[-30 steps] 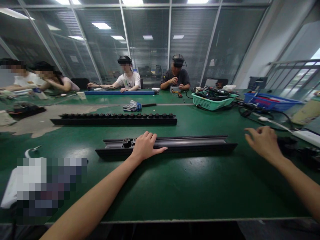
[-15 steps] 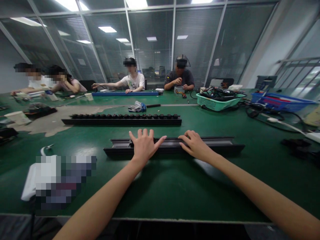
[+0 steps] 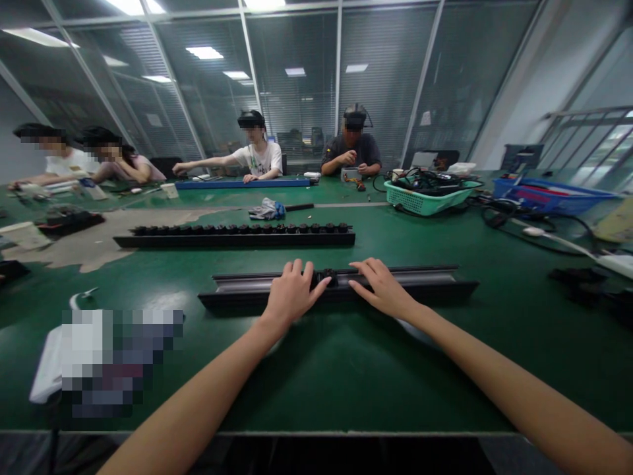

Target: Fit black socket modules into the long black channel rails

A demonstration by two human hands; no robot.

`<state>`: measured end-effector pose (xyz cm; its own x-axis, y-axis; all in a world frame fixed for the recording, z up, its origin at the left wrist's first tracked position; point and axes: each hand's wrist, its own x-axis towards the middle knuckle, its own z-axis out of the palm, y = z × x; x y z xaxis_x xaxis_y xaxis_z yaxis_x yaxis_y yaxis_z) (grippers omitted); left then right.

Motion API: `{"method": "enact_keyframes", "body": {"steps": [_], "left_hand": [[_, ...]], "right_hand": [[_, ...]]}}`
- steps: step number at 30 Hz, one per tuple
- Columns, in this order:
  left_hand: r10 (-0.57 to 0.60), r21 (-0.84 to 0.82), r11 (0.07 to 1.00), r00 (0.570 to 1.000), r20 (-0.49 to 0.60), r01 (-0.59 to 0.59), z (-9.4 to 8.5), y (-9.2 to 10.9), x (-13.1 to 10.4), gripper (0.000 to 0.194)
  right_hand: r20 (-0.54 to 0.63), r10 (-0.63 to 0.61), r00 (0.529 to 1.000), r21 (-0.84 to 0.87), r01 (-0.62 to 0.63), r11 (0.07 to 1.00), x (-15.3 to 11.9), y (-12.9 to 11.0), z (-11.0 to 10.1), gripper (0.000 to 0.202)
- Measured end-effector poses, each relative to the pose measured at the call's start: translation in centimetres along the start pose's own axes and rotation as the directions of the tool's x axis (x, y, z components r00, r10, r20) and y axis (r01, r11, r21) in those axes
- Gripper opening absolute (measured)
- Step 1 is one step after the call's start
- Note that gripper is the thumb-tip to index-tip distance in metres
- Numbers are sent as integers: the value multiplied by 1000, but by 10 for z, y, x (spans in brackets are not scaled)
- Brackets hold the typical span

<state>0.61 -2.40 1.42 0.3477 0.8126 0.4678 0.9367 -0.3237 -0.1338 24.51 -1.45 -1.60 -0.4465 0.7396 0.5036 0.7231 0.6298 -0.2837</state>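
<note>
A long black channel rail (image 3: 420, 290) with a grey inner floor lies crosswise on the green table in front of me. My left hand (image 3: 291, 291) rests over its middle, fingers reaching toward the far wall and thumb held apart. A small black part (image 3: 327, 277) sits in the channel beside that hand, between its forefinger and thumb; whether they touch it I cannot tell. My right hand (image 3: 383, 287) lies over the rail on the other side of the part. Its thumb and forefinger are spread, with nothing visible between them.
Farther back lies a second black rail (image 3: 232, 241) topped with a row of black parts. A grey-blue glove (image 3: 267, 210), green basket (image 3: 428, 198) and blue basket (image 3: 554, 196) stand beyond. Cables (image 3: 544, 231) lie at right. Several people sit across the table.
The left hand's fingers have drawn closer together. A black part now shows between my hands, where bare channel was visible before. The right hand keeps nearly the same pose, and the view has shifted slightly.
</note>
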Motion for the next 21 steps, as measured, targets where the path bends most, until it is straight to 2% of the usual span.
{"method": "enact_keyframes", "body": {"steps": [3,6,13,21], "left_hand": [[170,-86,982,985,1,-169,5,4,-2,54],[253,-164,953,967,-26,-254,11,2,-2,53],[243,-229,940,967,-73,-253,21,-4,2,50],[263,-179,944,959,-101,-278,25,-7,5,48]], "right_hand": [[10,1,1000,-20,-1,1000,1,-3,2,48],[-5,44,999,1,-44,999,3,-2,4,43],[-25,122,992,67,-120,991,7,7,1,32],[4,158,987,-29,-158,987,1,13,-13,29]]}}
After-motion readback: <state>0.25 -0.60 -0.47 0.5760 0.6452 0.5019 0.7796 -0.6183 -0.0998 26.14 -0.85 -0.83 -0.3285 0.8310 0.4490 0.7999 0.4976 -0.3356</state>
